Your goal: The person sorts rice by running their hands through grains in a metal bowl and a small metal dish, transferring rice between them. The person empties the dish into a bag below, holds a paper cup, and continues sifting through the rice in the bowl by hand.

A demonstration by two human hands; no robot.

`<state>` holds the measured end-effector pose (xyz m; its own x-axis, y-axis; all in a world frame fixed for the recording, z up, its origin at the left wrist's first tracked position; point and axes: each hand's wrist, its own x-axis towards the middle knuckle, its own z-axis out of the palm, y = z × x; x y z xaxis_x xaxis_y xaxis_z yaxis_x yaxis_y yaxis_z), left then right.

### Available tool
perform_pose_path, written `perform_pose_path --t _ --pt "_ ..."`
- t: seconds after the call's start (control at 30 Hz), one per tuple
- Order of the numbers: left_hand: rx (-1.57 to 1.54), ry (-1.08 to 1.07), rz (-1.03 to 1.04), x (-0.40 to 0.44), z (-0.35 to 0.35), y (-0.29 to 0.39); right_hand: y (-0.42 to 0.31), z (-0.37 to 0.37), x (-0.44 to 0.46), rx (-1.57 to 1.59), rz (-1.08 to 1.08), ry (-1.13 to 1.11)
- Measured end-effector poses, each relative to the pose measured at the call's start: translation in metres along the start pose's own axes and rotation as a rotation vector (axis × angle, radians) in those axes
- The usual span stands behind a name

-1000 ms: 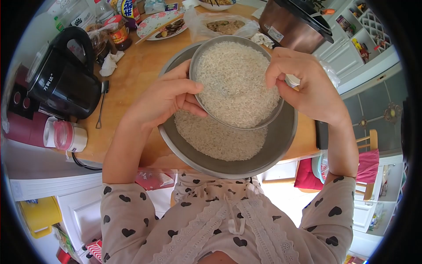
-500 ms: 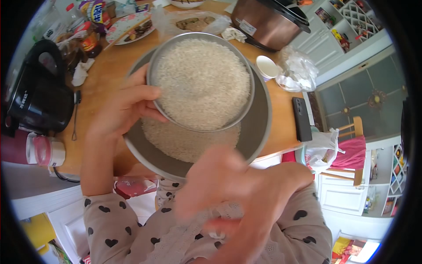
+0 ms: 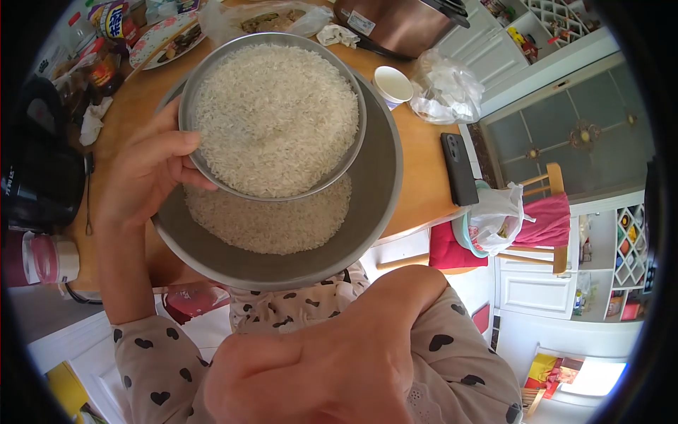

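Note:
A shallow metal dish (image 3: 360, 134) full of white rice (image 3: 277, 116) is tilted over a large grey metal bowl (image 3: 378, 191). My left hand (image 3: 152, 155) grips the dish's left rim, thumb on top and fingers beneath. More rice (image 3: 272, 222) lies in the bottom of the bowl, partly hidden by the dish. Near the camera, in front of my torso and below the bowl, is my right hand (image 3: 311, 367). Its back faces the camera and its fingers are curled out of sight, so whether it holds anything is hidden.
A paper cup (image 3: 393, 86), a clear plastic bag (image 3: 446, 86) and a black phone (image 3: 459, 168) lie right of the bowl. A cooker (image 3: 399, 27) stands behind. At left are a black kettle (image 3: 42, 162), jars and a floral plate (image 3: 145, 51). A chair (image 3: 554, 180) stands at right.
My right hand has left the dish's right rim and come down toward my torso, close to the camera. My left hand still holds the dish. The whole view has shifted right.

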<state>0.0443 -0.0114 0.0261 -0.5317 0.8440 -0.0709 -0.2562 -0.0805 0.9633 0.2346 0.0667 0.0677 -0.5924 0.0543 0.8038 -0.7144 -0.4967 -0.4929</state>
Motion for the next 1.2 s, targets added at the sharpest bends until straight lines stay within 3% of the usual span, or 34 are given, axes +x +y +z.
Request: perform_pose_path --t 0.07,0.27,0.43,0.67,0.77,0.93,0.97,1.03,1.13,1.2 --pt "-0.001 -0.004 0.009 0.001 -0.002 -0.002 0.006 0.004 -0.010 0.006 -0.029 0.019" --pt "0.006 0.016 0.019 0.000 0.002 -0.001 -0.037 -0.013 0.026 0.033 0.268 -0.084" --pt "0.002 0.015 0.023 0.001 0.001 -0.003 0.000 0.024 -0.006 0.200 0.039 0.254" --pt "-0.021 -0.001 0.020 0.002 -0.002 -0.004 0.001 -0.008 -0.001 0.069 0.000 -0.027" --pt "-0.025 -0.010 0.024 0.002 -0.002 -0.004 -0.004 0.006 -0.004 0.119 0.093 0.103" --pt "-0.026 -0.007 0.024 0.001 -0.001 -0.003 -0.006 -0.007 -0.002 0.123 0.103 0.036" --pt "-0.025 -0.007 0.025 0.001 -0.001 -0.003 -0.012 0.006 -0.003 0.181 0.146 0.138" --pt "-0.029 -0.004 0.025 0.002 0.000 -0.002 -0.007 0.008 -0.004 0.185 0.089 0.153" --pt "-0.043 0.005 0.024 0.001 0.000 -0.003 0.016 -0.006 -0.010 0.047 -0.104 -0.022" --pt "-0.049 0.005 0.021 0.001 -0.001 -0.003 0.014 -0.008 -0.011 -0.036 -0.093 -0.055"
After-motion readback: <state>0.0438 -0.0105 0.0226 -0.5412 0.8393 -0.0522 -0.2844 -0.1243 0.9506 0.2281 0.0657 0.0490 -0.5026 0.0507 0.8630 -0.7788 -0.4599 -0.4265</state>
